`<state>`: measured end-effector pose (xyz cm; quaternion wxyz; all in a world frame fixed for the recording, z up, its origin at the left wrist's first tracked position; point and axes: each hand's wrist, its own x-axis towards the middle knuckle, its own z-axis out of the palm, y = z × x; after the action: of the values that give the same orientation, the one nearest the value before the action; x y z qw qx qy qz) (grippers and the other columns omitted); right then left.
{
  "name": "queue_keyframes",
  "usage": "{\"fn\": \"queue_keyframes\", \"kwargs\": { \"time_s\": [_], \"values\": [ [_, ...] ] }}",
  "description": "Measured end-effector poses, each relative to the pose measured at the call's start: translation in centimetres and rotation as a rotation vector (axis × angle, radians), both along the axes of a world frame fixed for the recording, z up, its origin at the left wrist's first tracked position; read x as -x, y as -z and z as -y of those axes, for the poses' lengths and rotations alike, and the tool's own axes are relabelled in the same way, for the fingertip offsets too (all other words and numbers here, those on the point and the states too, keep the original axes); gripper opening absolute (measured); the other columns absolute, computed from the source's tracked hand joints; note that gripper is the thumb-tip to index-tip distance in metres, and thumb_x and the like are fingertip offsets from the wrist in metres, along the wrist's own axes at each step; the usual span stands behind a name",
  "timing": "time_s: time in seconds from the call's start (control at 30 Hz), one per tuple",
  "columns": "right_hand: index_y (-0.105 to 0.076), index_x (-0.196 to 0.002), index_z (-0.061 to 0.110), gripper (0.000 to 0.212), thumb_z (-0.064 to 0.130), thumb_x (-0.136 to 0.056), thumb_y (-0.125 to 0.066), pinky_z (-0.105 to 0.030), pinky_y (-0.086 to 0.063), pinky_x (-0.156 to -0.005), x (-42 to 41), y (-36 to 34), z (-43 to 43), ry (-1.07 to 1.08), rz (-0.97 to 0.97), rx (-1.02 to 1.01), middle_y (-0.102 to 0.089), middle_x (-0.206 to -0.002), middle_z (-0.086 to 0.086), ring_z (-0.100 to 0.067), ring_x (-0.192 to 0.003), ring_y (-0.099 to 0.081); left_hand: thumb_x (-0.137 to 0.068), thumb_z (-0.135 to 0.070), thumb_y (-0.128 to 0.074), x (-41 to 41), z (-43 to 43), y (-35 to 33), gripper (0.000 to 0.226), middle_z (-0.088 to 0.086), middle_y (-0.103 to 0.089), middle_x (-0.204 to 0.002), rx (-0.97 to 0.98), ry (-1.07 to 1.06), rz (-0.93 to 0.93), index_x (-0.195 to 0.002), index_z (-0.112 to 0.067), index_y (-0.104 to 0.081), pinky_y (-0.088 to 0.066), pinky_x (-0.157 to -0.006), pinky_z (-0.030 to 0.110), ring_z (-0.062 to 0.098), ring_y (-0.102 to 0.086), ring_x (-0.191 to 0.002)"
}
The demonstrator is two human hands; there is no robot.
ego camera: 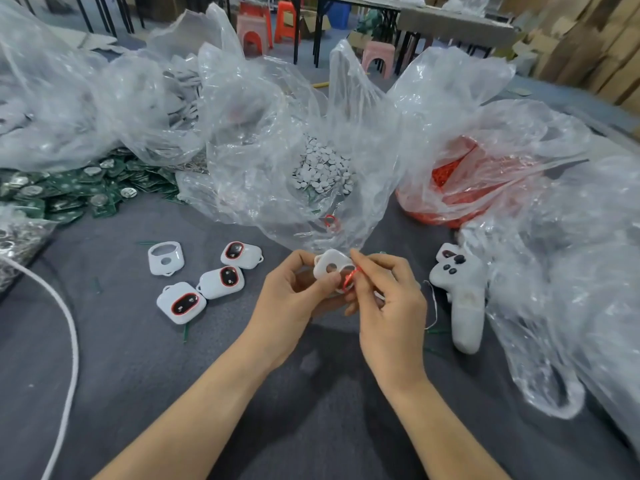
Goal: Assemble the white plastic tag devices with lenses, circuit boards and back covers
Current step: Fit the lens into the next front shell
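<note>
Two arms reach over gray table (pixel 311 410). Our left hand (pixel 294 292) curls round white shell (pixel 330 263), held above table. Our right hand (pixel 388 296) pinches red ring (pixel 349 277) at shell's big hole.

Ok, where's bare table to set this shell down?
Widest free patch: the grey mat bordered by the cord, the finished tags and your left arm. A smaller one lies between that arm and your right arm. Crowded on the right by the controller, and along the far side by bags and circuit boards.
</note>
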<state>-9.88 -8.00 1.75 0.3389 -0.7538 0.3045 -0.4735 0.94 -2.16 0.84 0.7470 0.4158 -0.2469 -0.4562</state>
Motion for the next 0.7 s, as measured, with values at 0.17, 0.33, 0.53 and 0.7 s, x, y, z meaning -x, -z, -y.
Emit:
{"fn": "queue_keyframes", "kwargs": {
  "time_s": [0.17,0.33,0.53,0.7],
  "values": [
    [-0.066,-0.117,-0.001,0.034,-0.009,-0.085,-0.062,-0.012,-0.047,-0.084,-0.07,-0.03,-0.13,0.111,-0.142,0.256,-0.057,-0.102,-0.007,-0.009,-0.088,-0.056,-0.072,-0.012,-0.070,0.45,-0.24,-0.42,0.027,0.013,-0.071,-0.087,-0.013,0.016,0.113,-0.094,0.002,-0.062,-0.057,-0.074,0.027,0.020,-0.068,-0.084],
    [-0.063,-0.120,-0.002,0.036,-0.011,-0.085,-0.060,-0.014,-0.046,-0.084,-0.35,0.07,-0.44,0.084,-0.171,0.271,-0.055,-0.106,-0.013,-0.014,-0.084,-0.056,-0.082,0.003,-0.067,0.67,-0.11,-0.07,0.011,0.008,-0.068,-0.078,-0.054,-0.061,0.183,-0.089,0.001,-0.059,-0.058,-0.072,0.026,0.017,-0.068,-0.078],
    [-0.059,-0.127,0.005,0.045,-0.006,-0.083,-0.064,-0.018,-0.051,-0.082,-0.46,-0.08,-0.76,-0.009,-0.123,0.245,-0.050,-0.105,-0.003,-0.006,-0.087,-0.058,-0.070,-0.017,-0.074,0.07,-0.04,0.21,0.023,0.008,-0.069,-0.078,-0.037,-0.122,0.104,-0.083,-0.006,-0.058,-0.058,-0.069,0.029,0.019,-0.069,-0.077],
    [-0.067,-0.110,0.004,0.041,-0.007,-0.072,-0.077,-0.013,-0.050,-0.080,0.00,-0.07,-0.04,-0.007,-0.131,0.262,-0.057,-0.099,-0.004,0.002,-0.086,-0.054,-0.064,-0.020,-0.075,0.01,0.06,0.17,0.034,0.013,-0.069,-0.085,-0.020,-0.104,0.057,-0.091,-0.005,-0.060,-0.059,-0.075,0.033,0.025,-0.069,-0.083]
  ]
}}
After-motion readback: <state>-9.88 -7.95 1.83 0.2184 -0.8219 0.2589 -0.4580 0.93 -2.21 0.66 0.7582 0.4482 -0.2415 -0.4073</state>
